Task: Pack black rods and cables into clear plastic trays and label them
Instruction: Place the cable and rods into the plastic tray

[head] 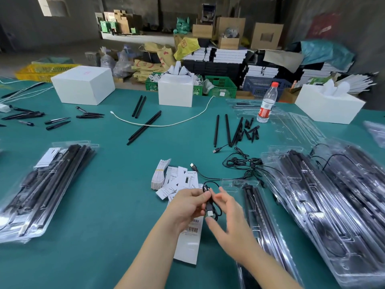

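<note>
Your left hand (pixel 188 207) pinches a coiled black USB cable (pixel 210 202) | your right hand (pixel 228 221) beside it, fingers apart, relaxed | over desk's near edge

Coiled black cable (pixel 210 202) above labels (pixel 177 180)

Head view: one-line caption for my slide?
Left hand grips a coiled black cable; right hand reaches in beside an open tray.

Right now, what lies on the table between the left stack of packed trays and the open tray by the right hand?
In the head view, between the packed trays and the open tray lie bare green mat, then paper labels; the left hand holds a coiled cable above them.
</note>
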Motion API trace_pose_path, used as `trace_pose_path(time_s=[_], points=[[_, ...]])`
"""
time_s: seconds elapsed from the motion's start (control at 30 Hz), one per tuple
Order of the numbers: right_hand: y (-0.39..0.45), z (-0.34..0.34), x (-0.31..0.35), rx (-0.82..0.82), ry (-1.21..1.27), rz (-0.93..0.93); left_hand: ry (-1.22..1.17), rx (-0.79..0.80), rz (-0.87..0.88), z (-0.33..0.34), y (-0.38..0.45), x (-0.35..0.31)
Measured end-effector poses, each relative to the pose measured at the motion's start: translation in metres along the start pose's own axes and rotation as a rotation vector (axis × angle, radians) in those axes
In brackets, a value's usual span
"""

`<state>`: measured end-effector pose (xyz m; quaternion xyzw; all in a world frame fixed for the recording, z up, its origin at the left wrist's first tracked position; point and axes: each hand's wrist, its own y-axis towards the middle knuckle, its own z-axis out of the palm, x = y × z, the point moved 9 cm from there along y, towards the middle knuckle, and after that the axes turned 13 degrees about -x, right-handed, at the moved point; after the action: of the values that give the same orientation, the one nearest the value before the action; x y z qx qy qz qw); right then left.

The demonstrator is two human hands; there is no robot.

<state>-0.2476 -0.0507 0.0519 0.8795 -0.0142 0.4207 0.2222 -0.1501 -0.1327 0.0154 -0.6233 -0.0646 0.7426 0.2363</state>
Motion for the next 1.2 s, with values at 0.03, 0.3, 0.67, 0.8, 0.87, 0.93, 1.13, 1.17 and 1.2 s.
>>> trace_pose_path(time_s=[0.03, 0.3, 0.67, 0.8, 0.87, 0.93, 1.13, 1.17, 1.2], points=[[0.001, 0.002, -0.002, 0.025, 0.023, 0.031, 0.069, -0.013, 0.046, -0.003, 0.002, -0.003], [0.02, 0.0, -0.015, 0.068, 0.225, 0.232, 0.162, 0.067, 0.169, -0.003, 0.012, -0.01], [0.05, -0.006, -0.032, -0.069, 0.501, 0.364, 0.263, 0.021, 0.272, -0.004, 0.024, -0.016], [0.058, -0.011, -0.044, -0.157, 0.496, 0.431, 0.26, -0.006, 0.308, -0.004, 0.024, -0.021], [0.059, -0.009, -0.041, -0.116, 0.413, 0.382, 0.265, -0.019, 0.334, -0.004, 0.023, -0.025], [0.059, -0.009, -0.036, -0.103, 0.31, 0.323, 0.252, -0.029, 0.344, -0.002, 0.022, -0.026], [0.059, -0.009, -0.024, -0.115, 0.384, 0.334, 0.111, 0.101, 0.273, 0.012, 0.016, -0.019], [0.058, -0.007, -0.023, -0.102, 0.392, 0.341, 0.088, 0.119, 0.258, 0.013, 0.015, -0.018], [0.058, -0.005, -0.022, -0.084, 0.355, 0.328, 0.081, 0.119, 0.25, 0.012, 0.015, -0.018]])
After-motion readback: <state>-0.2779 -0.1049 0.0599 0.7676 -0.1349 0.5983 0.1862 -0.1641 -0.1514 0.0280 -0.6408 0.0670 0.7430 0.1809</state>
